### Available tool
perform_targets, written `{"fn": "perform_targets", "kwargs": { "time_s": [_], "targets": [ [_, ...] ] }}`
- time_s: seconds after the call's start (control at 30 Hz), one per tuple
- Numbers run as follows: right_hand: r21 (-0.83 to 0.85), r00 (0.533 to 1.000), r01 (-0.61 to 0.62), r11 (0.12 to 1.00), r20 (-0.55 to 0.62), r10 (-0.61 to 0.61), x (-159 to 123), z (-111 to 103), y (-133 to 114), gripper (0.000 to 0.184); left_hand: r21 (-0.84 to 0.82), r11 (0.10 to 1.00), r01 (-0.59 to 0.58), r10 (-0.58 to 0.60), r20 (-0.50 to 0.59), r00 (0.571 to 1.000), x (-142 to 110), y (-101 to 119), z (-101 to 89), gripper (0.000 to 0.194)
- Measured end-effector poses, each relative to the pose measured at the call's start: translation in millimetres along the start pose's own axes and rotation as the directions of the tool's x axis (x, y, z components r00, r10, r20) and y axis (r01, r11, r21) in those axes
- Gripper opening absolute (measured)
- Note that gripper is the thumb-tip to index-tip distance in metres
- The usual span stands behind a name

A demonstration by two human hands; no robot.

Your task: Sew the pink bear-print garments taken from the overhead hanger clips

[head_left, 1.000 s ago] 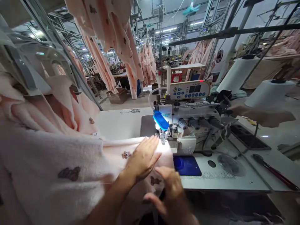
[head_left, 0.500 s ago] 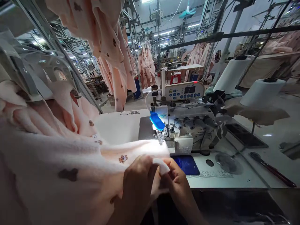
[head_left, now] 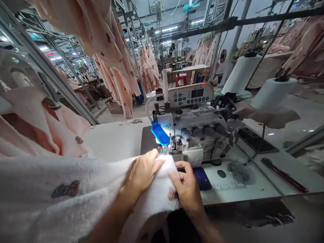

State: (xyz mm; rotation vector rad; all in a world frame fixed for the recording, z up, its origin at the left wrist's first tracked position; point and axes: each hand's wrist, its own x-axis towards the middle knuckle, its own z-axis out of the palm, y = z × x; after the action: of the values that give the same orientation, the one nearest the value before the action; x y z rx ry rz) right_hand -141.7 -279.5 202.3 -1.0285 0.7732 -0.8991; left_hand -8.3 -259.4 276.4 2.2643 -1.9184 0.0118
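A pale pink fleece fabric (head_left: 101,172) with bear prints is spread over the sewing table, its right edge by the needle area of an overlock sewing machine (head_left: 192,135). My left hand (head_left: 143,168) grips the fleece from above, close to the presser foot (head_left: 165,149), with fingers bent and thumb pressed against the cloth. At the right edge, my right hand (head_left: 187,184) pinches the cloth between thumb and fingers. A blue plastic guard (head_left: 160,134) stands over the needle area, where a lamp lights the fabric brightly. The fingertips under the cloth are hidden.
Tweezers or snips with a dark red handle (head_left: 285,175) lie on the table at right. White thread cones (head_left: 273,92) stand behind. Pink printed garments (head_left: 103,50) hang at upper left, beside a metal frame (head_left: 50,64). A clear round dish (head_left: 240,172) sits near the ruler markings.
Both hands have moved up toward the presser foot. The folded edge they pinched together is laid out flat, and the hands are now apart. The camera view has shifted slightly.
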Motion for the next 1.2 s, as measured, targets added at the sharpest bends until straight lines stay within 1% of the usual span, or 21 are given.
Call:
{"fn": "perform_targets", "kwargs": {
  "time_s": [0.07,0.13,0.23,0.33,0.4,0.43,0.53,0.63,0.7,0.73,0.8,0.83,0.87,0.9,0.97,1.03,1.07,1.1,1.13,1.17,1.2],
  "targets": [
    [0.036,0.999,-0.02,0.999,0.028,0.019,-7,1,2,0.04,0.026,0.999,-0.024,0.022,0.068,0.997,-2,-1,-1.6,0.022],
    [0.019,0.999,-0.016,1.0,0.033,0.015,-14,1,3,0.038,0.079,0.996,-0.043,0.036,0.087,0.996,-5,-1,-3.2,0.024],
    [-0.122,0.998,0.05,0.991,0.037,-0.046,-19,-1,3,0.03,0.172,0.984,-0.045,0.027,0.106,0.994,-6,3,-4.0,0.024],
    [-0.298,0.981,0.193,0.935,0.07,-0.18,-16,-6,2,0.029,0.237,0.971,-0.027,-0.002,0.121,0.993,-4,7,-2.6,0.023],
    [-0.371,0.971,0.239,0.897,0.067,-0.231,-12,-9,0,0.033,0.255,0.967,-0.025,0.001,0.095,0.995,1,8,-0.1,0.025],
    [-0.388,0.971,0.235,0.891,0.048,-0.235,-9,-9,-1,0.036,0.257,0.966,-0.03,0.01,0.078,0.997,5,8,1.5,0.026],
    [-0.379,0.977,0.195,0.905,-0.003,-0.212,-1,-7,-9,0.04,0.237,0.97,-0.052,0.047,0.029,0.999,20,4,5.3,0.031],
    [-0.372,0.974,0.203,0.906,-0.016,-0.225,9,-4,-14,0.038,0.201,0.978,-0.054,0.057,-0.009,0.998,33,-2,5.7,0.031],
    [-0.366,0.972,0.213,0.906,-0.019,-0.236,11,-3,-13,0.035,0.185,0.981,-0.051,0.057,-0.029,0.998,31,-6,5.5,0.033],
    [-0.354,0.972,0.211,0.911,-0.022,-0.234,8,-3,-12,0.035,0.173,0.983,-0.068,0.077,-0.047,0.996,24,-7,6.4,0.033],
    [-0.302,0.973,0.216,0.928,-0.015,-0.231,-2,-5,-7,0.038,0.127,0.974,-0.187,0.203,-0.135,0.97,1,-7,11.6,0.03],
    [-0.276,0.972,0.227,0.934,0.006,-0.235,-10,-6,-4,0.041,0.083,0.947,-0.31,0.321,-0.227,0.92,-14,-6,16.2,0.031],
    [-0.263,0.969,0.244,0.933,0.034,-0.244,-18,-8,0,0.043,0.061,0.895,-0.442,0.436,-0.332,0.836,-28,-4,21.8,0.039],
    [-0.267,0.963,0.268,0.926,0.059,-0.262,-26,-11,4,0.045,0.045,0.868,-0.495,0.476,-0.359,0.803,-42,-1,27.9,0.042],
    [-0.312,0.939,0.337,0.888,0.045,-0.341,-34,-15,13,0.044,0.004,0.85,-0.527,0.468,-0.465,0.751,-62,4,38.6,0.032],
    [-0.366,0.891,0.4,0.84,-0.06,-0.45,-30,-20,22,0.037,-0.08,0.847,-0.526,0.411,-0.529,0.742,-70,10,45.4,0.025],
    [-0.369,0.875,0.411,0.833,-0.096,-0.475,-25,-22,27,0.035,-0.129,0.84,-0.526,0.385,-0.541,0.748,-71,12,47.4,0.025],
    [-0.344,0.885,0.401,0.849,-0.094,-0.456,-18,-24,31,0.035,-0.178,0.836,-0.52,0.357,-0.544,0.759,-70,14,49.0,0.024],
    [-0.291,0.92,0.361,0.886,-0.043,-0.389,-13,-24,34,0.036,-0.217,0.833,-0.508,0.328,-0.547,0.771,-69,15,50.4,0.023],
    [-0.231,0.956,0.293,0.928,0.042,-0.292,-9,-25,37,0.036,-0.248,0.832,-0.496,0.3,-0.552,0.778,-69,16,51.8,0.022],
    [-0.184,0.973,0.21,0.96,0.134,-0.188,-9,-24,37,0.035,-0.271,0.832,-0.484,0.276,-0.556,0.784,-69,16,53.1,0.022]
  ]
}}
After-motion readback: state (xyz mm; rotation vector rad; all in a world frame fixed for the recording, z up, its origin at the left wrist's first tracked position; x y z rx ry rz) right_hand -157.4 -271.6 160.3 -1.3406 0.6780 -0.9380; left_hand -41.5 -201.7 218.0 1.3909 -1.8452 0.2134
